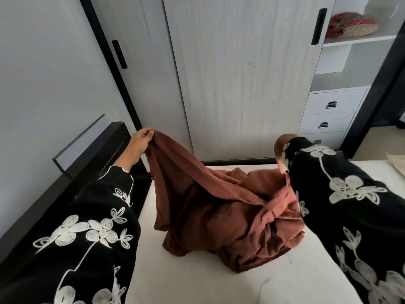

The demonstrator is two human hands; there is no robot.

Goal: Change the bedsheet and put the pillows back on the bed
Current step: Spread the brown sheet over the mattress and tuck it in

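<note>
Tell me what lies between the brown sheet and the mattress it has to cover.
Nothing visible does. The sheet lies bunched on the bare mattress, gripped by the left hand and right hand. Only a pale item sits at the right edge.

**Bed:** bare white mattress (197,275), flat, set in a black frame (72,183) whose rail runs along the left side.

**On the mattress:**
- One rust-brown crumpled cloth bedsheet (219,216), heaped mid-width near the far edge. Its bulk rests on the mattress and two parts are raised off it. The left corner is pinched in the left hand (142,141); the right edge is drawn up to the blurred right hand (282,150).
- One cream fabric piece (396,165) at the far right edge, only partly in view, well apart from the bedsheet.

**Open white shelf** (355,39), upper right: one red and beige bundle (350,25) lies on it.
</note>
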